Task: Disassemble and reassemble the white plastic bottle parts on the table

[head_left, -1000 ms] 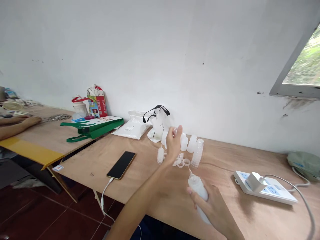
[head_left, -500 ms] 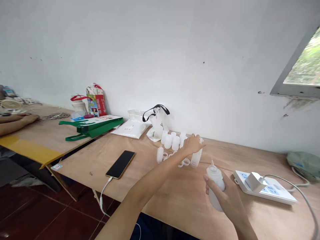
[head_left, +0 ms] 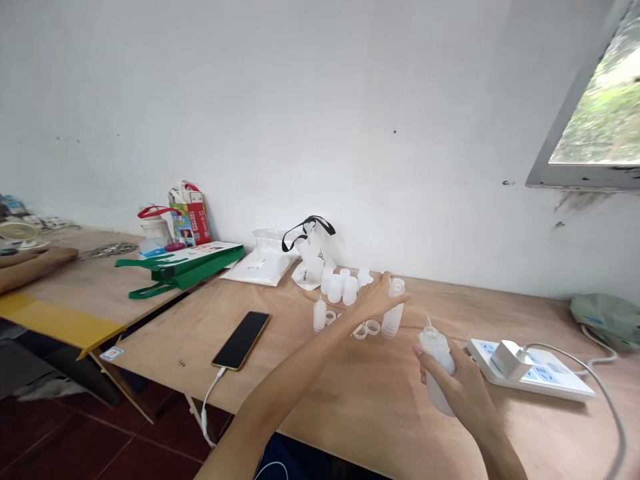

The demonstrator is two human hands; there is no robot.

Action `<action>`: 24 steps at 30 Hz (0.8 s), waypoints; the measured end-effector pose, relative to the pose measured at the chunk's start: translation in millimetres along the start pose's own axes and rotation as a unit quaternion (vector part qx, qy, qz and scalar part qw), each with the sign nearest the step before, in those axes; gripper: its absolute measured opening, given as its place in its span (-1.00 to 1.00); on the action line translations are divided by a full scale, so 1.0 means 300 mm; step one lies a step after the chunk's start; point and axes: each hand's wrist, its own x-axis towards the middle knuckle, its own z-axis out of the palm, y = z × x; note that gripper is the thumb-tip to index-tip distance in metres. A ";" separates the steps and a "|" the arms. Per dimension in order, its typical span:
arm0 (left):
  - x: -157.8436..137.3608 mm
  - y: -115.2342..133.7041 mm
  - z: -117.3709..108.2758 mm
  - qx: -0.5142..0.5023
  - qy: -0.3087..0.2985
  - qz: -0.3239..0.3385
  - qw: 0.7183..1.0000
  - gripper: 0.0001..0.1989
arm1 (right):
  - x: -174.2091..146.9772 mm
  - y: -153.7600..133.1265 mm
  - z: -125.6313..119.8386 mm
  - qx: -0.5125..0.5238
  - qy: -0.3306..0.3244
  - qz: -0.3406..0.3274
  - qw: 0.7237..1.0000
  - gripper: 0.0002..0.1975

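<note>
My right hand (head_left: pixel 463 387) is wrapped around a translucent white squeeze bottle (head_left: pixel 440 373) with a pointed nozzle, tilted above the table. My left hand (head_left: pixel 376 297) reaches far forward, its fingers closed about the upper part of a tall clear plastic cylinder (head_left: pixel 392 321) with ridges near its lower end. Just left of that hand are several white plastic bottles (head_left: pixel 335 289) grouped together. Nearer to me lie loose clear rings (head_left: pixel 373 327), partly behind my left forearm. A small nozzle-tipped bottle (head_left: pixel 319 316) stands at their left.
A phone (head_left: pixel 242 340) with a charging cable lies on the table (head_left: pixel 350 413). White bags (head_left: pixel 263 259) and a green bag (head_left: pixel 195 263) are toward the wall. At the right are a power strip (head_left: pixel 533 370) and a grey-green cloth item (head_left: pixel 605 320). Another person's arm (head_left: pixel 40 263) rests on the neighbouring table.
The view has shifted slightly. My left fingers have come down from the cylinder's top, which now shows above them. The squeeze bottle stays in my right hand, slightly farther right.
</note>
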 end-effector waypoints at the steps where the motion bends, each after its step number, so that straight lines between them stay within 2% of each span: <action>1: -0.012 0.002 -0.002 -0.017 0.021 -0.007 1.000 -0.37 | 0.000 -0.001 0.001 0.001 -0.007 0.000 1.000 -0.60; 4: -0.085 0.014 -0.018 -0.133 0.122 -0.024 0.983 -0.48 | -0.002 -0.008 0.008 0.004 -0.009 -0.005 1.000 -0.61; 5: -0.122 0.018 -0.026 -0.181 0.138 -0.015 0.974 -0.54 | -0.003 -0.012 0.012 0.005 -0.009 -0.004 1.000 -0.62; 6: -0.164 0.022 -0.035 -0.222 0.124 0.010 0.967 -0.55 | -0.005 -0.016 0.016 0.010 -0.016 -0.002 1.000 -0.62; 9: -0.292 0.025 -0.061 -0.287 -0.078 0.147 0.943 -0.59 | -0.009 -0.028 0.033 0.047 -0.083 0.019 0.995 -0.63; 11: -0.357 0.018 -0.071 -0.292 -0.123 0.176 0.932 -0.59 | -0.013 -0.036 0.046 0.076 -0.150 0.036 0.985 -0.64; 14: -0.403 -0.005 -0.076 -0.305 -0.101 0.159 0.934 -0.62 | -0.020 -0.051 0.066 0.059 -0.206 0.039 0.976 -0.68; 18: -0.418 -0.036 -0.078 -0.292 -0.087 0.098 0.947 -0.71 | -0.020 -0.056 0.091 -0.082 -0.154 -0.017 0.984 -0.78; 21: -0.429 -0.046 -0.075 -0.257 -0.106 0.044 0.960 -0.75 | -0.017 -0.041 0.110 -0.180 -0.150 -0.032 0.971 -0.80; 24: -0.435 -0.053 -0.054 -0.226 -0.069 0.050 0.970 -0.87 | -0.019 -0.028 0.130 -0.239 -0.147 -0.053 0.958 -0.84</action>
